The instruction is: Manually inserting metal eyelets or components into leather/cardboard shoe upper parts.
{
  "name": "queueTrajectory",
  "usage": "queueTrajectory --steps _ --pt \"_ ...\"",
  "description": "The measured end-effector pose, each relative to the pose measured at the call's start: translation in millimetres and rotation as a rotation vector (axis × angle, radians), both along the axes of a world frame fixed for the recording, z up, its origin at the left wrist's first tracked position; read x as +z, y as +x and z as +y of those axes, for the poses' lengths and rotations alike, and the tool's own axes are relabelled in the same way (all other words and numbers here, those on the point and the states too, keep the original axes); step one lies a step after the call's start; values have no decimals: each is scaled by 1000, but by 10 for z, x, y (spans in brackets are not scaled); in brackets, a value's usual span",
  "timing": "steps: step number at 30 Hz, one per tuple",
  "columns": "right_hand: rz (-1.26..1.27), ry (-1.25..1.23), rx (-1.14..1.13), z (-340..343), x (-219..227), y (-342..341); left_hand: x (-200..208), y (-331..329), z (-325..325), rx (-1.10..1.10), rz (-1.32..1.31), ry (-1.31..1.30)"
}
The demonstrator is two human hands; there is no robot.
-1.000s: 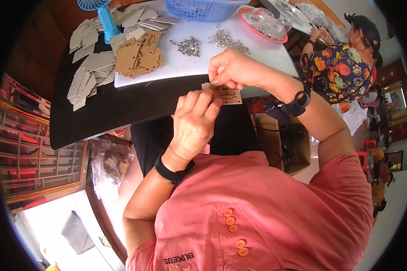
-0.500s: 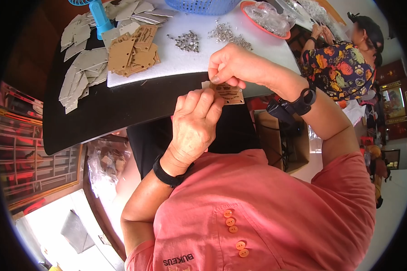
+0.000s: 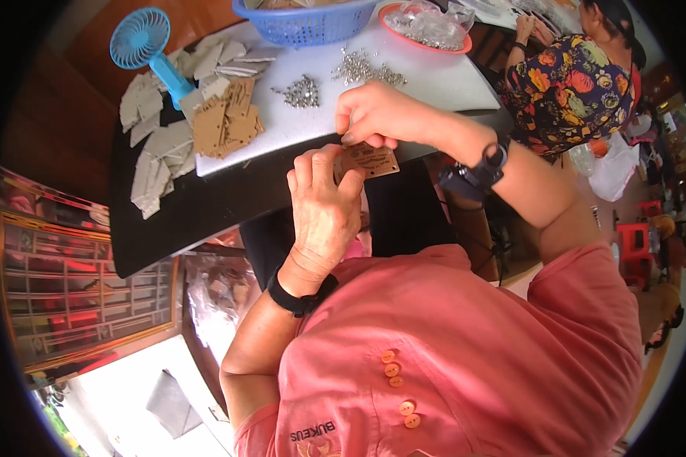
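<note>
Both hands on one tag, mid-frame.
Left hand (image 3: 324, 209) and right hand (image 3: 377, 114) fingers pinch tag (image 3: 368, 161); tag stack (image 3: 225, 122) and rivets (image 3: 301, 90) wait upper centre.

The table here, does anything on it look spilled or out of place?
Nothing looks spilled. Small metal pieces lie in loose heaps on the white board, brown tags in an untidy stack. Both hands, left and right, hold one brown tag.
</note>
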State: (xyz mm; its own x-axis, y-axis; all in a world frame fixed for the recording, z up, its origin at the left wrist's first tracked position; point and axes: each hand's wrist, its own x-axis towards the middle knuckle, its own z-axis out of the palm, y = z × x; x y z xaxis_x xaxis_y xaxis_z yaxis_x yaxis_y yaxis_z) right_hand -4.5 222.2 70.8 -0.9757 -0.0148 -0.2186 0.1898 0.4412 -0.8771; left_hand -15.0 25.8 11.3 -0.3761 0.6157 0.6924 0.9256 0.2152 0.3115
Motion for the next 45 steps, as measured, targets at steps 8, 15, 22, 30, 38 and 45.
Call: queueTrajectory --steps 8,15,22,30,38,45 --pt "576 -576 -474 203 -469 836 328 -130 115 1 -104 -289" --pt "704 -574 -390 240 -503 890 1308 -1265 715 171 -290 -52" --pt "682 -475 -352 301 -555 822 1671 -1596 564 182 -281 -143" --pt "714 -420 -316 280 -583 854 497 -1426 -594 492 -114 -304" --pt "638 -376 -349 155 -482 814 352 -1288 -750 473 -254 39" --pt "874 -142 -240 -433 -193 197 568 -673 -593 244 -276 83"
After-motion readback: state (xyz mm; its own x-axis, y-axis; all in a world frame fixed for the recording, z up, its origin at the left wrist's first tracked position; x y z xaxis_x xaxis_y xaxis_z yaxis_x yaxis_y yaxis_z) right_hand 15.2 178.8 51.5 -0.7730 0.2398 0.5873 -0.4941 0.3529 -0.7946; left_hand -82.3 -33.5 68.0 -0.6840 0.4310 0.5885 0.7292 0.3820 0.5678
